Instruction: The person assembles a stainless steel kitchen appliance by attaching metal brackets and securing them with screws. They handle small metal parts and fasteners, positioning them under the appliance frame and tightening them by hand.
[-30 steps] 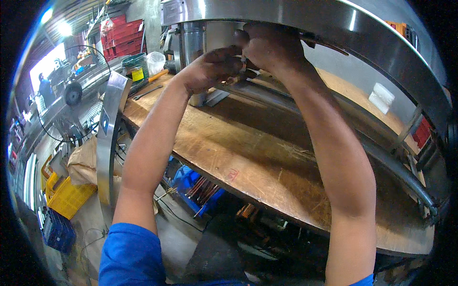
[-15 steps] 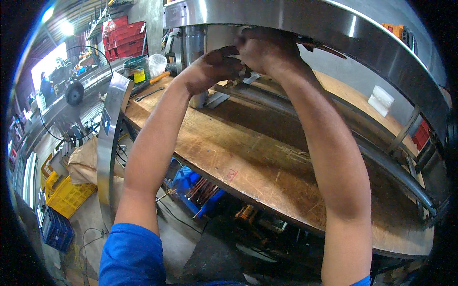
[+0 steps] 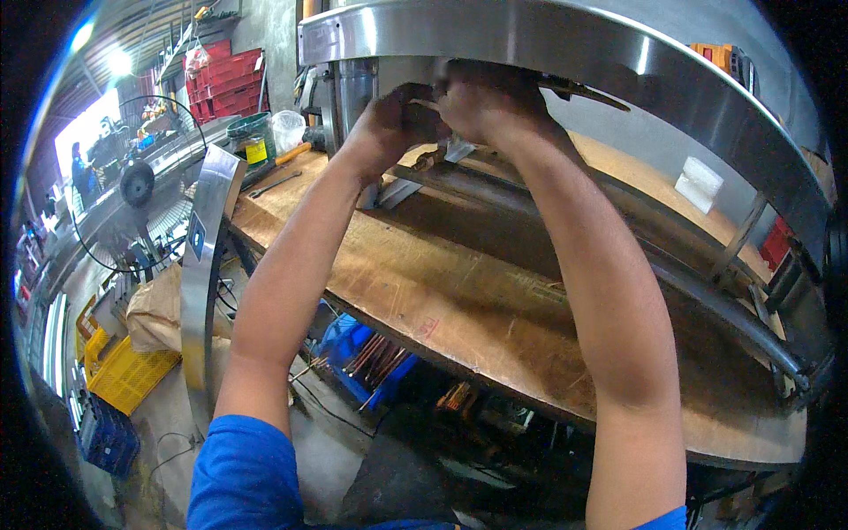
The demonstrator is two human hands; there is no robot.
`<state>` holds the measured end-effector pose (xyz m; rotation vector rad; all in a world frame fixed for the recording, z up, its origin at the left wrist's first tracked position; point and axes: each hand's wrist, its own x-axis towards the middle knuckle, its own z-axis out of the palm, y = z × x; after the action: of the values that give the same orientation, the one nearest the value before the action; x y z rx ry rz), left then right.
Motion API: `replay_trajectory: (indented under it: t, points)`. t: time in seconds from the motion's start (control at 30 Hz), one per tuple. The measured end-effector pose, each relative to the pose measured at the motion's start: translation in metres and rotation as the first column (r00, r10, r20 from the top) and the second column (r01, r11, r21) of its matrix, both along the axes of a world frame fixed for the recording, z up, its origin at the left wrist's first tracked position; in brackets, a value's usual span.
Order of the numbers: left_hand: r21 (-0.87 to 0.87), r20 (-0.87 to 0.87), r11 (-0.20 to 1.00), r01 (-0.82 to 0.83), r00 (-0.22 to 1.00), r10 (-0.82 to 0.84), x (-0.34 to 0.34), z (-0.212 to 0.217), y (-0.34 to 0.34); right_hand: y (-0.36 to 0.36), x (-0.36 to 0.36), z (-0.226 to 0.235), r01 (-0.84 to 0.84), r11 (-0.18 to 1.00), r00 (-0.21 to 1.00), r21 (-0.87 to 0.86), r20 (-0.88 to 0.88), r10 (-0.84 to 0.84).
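Note:
Under the brushed-steel rim (image 3: 530, 35) of a large metal top, my two hands meet close to a round metal leg (image 3: 358, 88). My left hand (image 3: 389, 128) is beside the leg, its fingers curled in toward the other hand. Just to its right, my right hand (image 3: 490, 102) reaches up beneath the rim with bent fingers, partly in shadow. Whatever sits between the fingertips is hidden. Right of that hand, a thin brownish strip (image 3: 601, 95) sticks out below the rim. Both forearms pass over the worn wooden workbench (image 3: 477, 291).
A dark metal bar (image 3: 680, 269) runs lengthwise over the bench. At the left end lie a wrench (image 3: 276, 184) and a tool with an orange handle (image 3: 293, 154), near a green bucket (image 3: 247, 128). A steel panel (image 3: 208, 234) stands at left. Below is a blue bin (image 3: 340, 340) of rods.
My left hand has turned slightly, its fingers now tucked closer against the right hand. My right hand stays under the rim. The whole view has shifted a little.

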<state>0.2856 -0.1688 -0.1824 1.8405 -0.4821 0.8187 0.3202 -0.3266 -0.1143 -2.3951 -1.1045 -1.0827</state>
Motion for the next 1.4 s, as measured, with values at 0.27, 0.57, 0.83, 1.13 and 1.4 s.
replay_trajectory:
  t: [0.27, 0.57, 0.83, 1.13, 1.4]
  points:
    - [-0.037, 0.071, 0.999, 0.031, 0.997, -0.029, 0.001, 0.014, -0.005, -0.003, 0.003, 0.003, -0.059, 0.998, 0.995, -0.035, -0.083, 0.056]
    - [-0.014, 0.063, 0.986, 0.165, 0.985, -0.164, -0.005, 0.01, 0.003, -0.003, -0.007, 0.007, 0.06, 0.991, 0.998, -0.121, 0.013, -0.059]
    - [-0.05, 0.044, 0.991, 0.12, 0.992, -0.118, -0.008, 0.01, -0.002, -0.008, -0.009, 0.003, -0.007, 0.997, 1.0, -0.081, -0.007, 0.006]
    - [-0.104, -0.19, 0.988, 0.113, 0.973, -0.132, -0.004, -0.009, 0.006, -0.012, -0.003, 0.009, -0.034, 0.979, 0.999, -0.201, -0.021, 0.03]
    - [-0.02, -0.008, 0.997, 0.079, 0.997, -0.079, -0.006, -0.016, -0.007, -0.008, 0.011, 0.003, -0.126, 0.989, 0.986, -0.074, 0.105, 0.133]
